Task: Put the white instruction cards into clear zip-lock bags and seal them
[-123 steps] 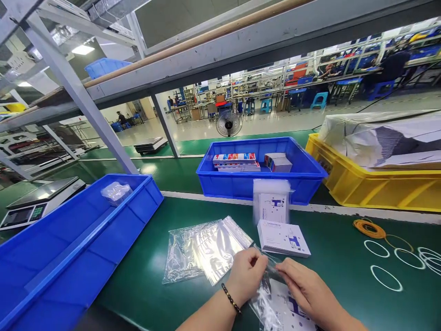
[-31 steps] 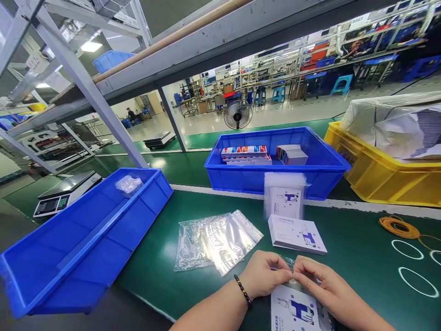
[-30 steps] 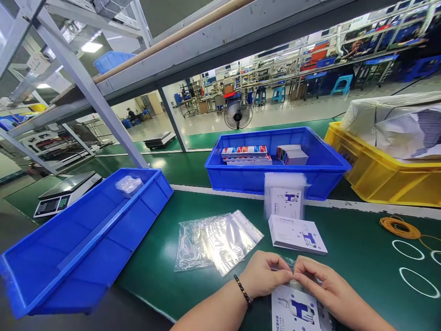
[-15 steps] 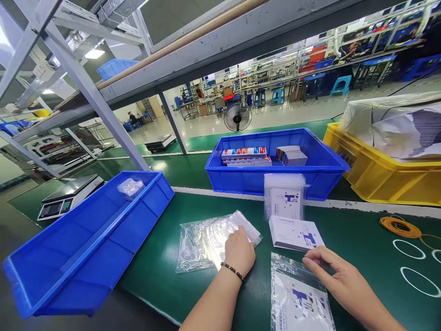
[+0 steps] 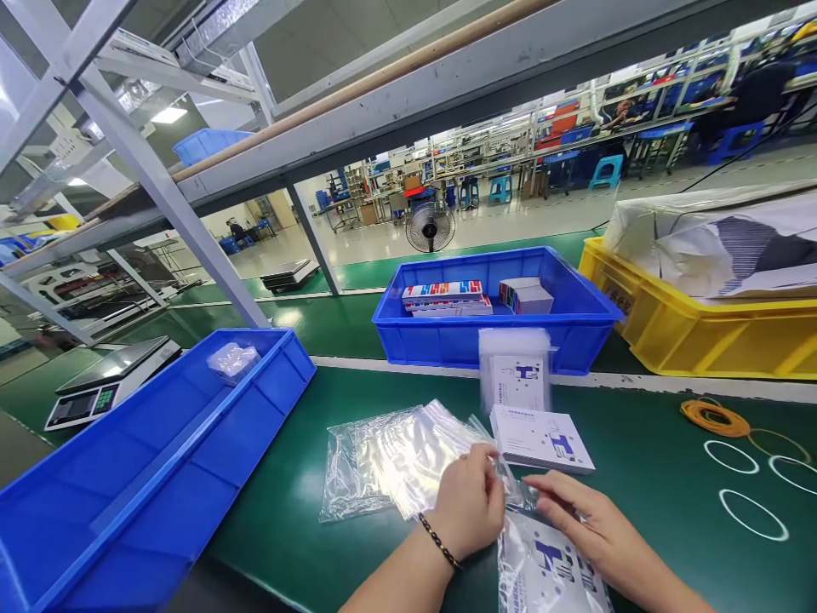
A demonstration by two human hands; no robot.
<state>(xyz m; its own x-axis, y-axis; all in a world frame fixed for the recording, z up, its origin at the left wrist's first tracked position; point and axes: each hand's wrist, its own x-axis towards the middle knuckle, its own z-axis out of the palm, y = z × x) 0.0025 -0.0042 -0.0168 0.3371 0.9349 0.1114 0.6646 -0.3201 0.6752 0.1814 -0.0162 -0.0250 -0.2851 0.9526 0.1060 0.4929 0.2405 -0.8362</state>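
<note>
My left hand (image 5: 471, 502), with a beaded bracelet at the wrist, is closed on a clear plastic bag (image 5: 511, 487) and holds it above the table. From the other side, the fingertips of my right hand (image 5: 584, 519) pinch the edge of this bag. Below both hands lies a filled clear bag (image 5: 552, 566) with a white printed booklet inside, partly covered by my right hand. A stack of white booklets (image 5: 542, 437) with a purple print sits just beyond. Left of my left hand, several flat clear bags (image 5: 396, 460) are spread on the green table.
Behind the booklets, bagged booklets (image 5: 516, 375) lean against a blue bin (image 5: 491, 340) holding printed boxes. A long blue bin (image 5: 159, 477) stands left, by a scale (image 5: 111, 383). At right are a yellow crate (image 5: 728, 336), an orange cord (image 5: 715, 419) and white rings (image 5: 753, 514).
My left hand has moved right from the pile of empty bags, bringing one clear bag with it. My right hand has shifted slightly left and meets that bag. The view has turned slightly.
</note>
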